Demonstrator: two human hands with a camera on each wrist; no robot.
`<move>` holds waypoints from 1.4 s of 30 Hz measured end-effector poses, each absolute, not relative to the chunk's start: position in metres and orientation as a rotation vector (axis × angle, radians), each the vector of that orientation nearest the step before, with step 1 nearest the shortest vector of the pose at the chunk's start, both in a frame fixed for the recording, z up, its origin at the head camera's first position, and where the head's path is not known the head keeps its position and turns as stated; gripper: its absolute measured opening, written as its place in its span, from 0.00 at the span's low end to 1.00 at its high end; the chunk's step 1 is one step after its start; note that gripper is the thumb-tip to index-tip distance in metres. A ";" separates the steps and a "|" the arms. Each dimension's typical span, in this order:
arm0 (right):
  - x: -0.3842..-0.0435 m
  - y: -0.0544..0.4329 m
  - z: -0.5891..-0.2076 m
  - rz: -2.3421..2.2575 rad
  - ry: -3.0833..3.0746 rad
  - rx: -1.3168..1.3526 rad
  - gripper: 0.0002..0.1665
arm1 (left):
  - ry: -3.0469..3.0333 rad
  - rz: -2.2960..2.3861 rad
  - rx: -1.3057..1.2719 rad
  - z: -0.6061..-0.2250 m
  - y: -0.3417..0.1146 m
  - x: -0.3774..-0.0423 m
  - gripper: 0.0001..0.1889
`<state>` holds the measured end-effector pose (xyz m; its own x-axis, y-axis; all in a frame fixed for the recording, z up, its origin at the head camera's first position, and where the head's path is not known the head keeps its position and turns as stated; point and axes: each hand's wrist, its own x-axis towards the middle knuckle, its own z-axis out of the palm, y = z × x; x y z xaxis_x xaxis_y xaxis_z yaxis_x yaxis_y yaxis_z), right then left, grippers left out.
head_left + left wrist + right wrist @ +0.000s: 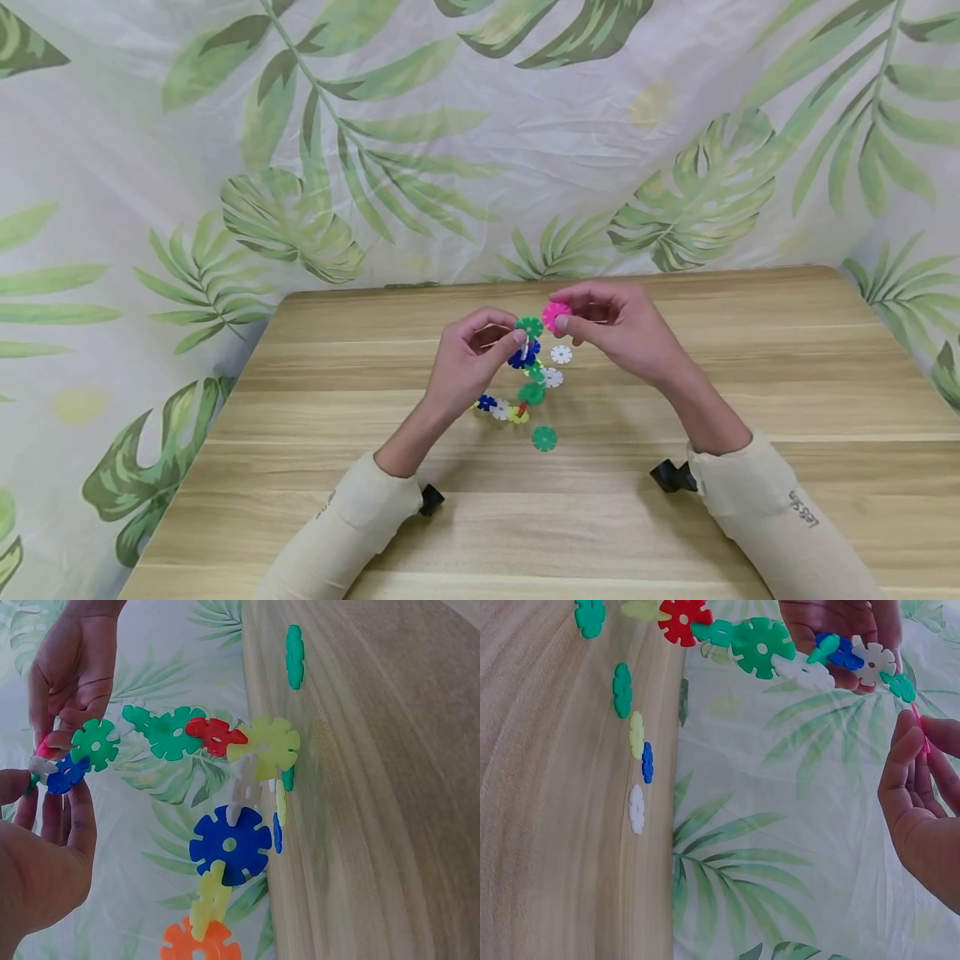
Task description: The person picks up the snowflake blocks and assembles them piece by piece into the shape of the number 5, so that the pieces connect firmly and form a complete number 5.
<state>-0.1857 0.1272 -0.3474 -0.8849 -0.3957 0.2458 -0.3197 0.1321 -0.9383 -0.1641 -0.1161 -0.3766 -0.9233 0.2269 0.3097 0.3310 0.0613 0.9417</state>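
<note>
Slotted plastic snowflake discs are linked into a hanging chain, with a large blue disc (212, 846), a yellow disc (271, 742) and, at its lower end, an orange disc (180, 946). My left hand (467, 358) pinches the chain near its upper end, by a white disc (872, 663) and a green end disc (529, 326). Between thumb and fingers my right hand (630, 329) holds a pink disc (556, 317). In the right wrist view the pink disc, seen edge-on, meets the edge of the green end disc.
Loose discs lie on the wooden table (600, 533) below the hands: a green one (545, 438), a white one (636, 810), a blue one (647, 762) and a yellow one (636, 735). A leaf-patterned cloth (420, 100) hangs behind the table.
</note>
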 end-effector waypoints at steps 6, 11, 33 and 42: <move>-0.184 0.128 -0.348 -1.882 2.303 -0.695 0.17 | -2.212 -2.022 -0.594 -0.376 -0.116 -0.164 0.07; -0.182 0.129 -0.346 -1.857 2.297 -0.659 0.17 | -2.204 -2.031 -0.614 -0.377 -0.116 -0.164 0.07; -0.186 0.139 -0.346 -1.761 2.351 -0.988 0.16 | -2.213 -2.036 -0.645 -0.378 -0.115 -0.165 0.06; -0.189 0.132 -0.352 -1.842 2.462 -1.294 0.12 | -2.217 -2.028 -0.647 -0.377 -0.114 -0.164 0.05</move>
